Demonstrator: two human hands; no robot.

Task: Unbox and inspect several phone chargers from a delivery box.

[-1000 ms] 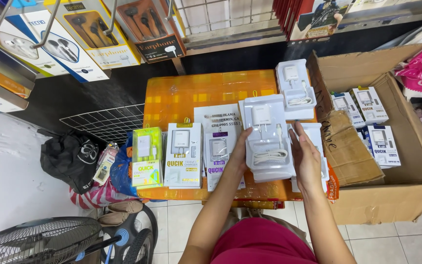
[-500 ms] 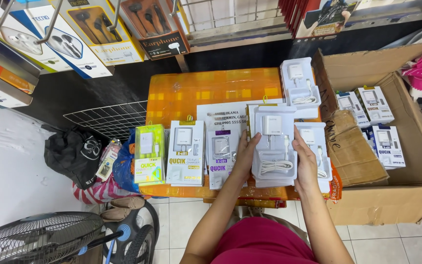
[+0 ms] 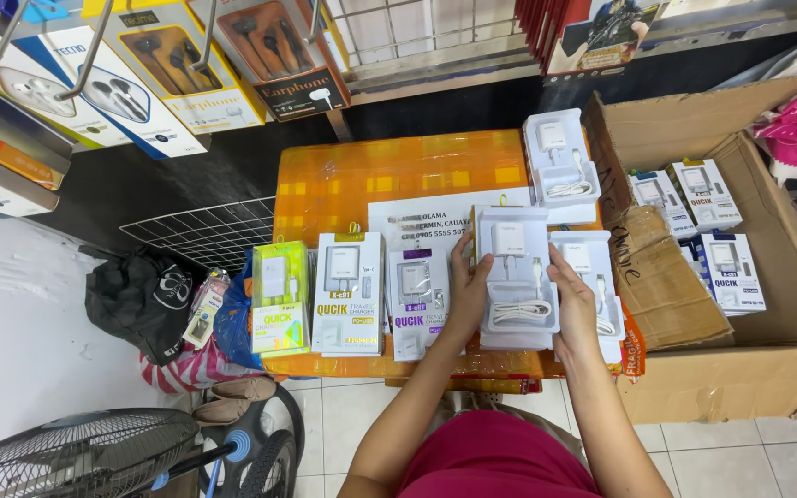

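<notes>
I'm gripping white charger pack (image 3: 515,277) by both edges, left hand (image 3: 469,286) and right hand (image 3: 572,300) closed on it; keeping it square, lowering flat onto table (image 3: 398,175) beside purple pack (image 3: 417,300).

A low surface (image 3: 398,175) wrapped in glossy orange and yellow plastic stands on a floor of pale square tiles (image 3: 749,452). Behind it runs a dark wall panel (image 3: 232,166), with a white wire grid (image 3: 205,235) leaning at its foot and another wire rack (image 3: 417,23) above. To the left lies a white painted slab (image 3: 20,323). A black bag (image 3: 140,300) sits there, and a grey floor fan (image 3: 85,452) stands in the near corner. Even daylight falls over everything.
</notes>
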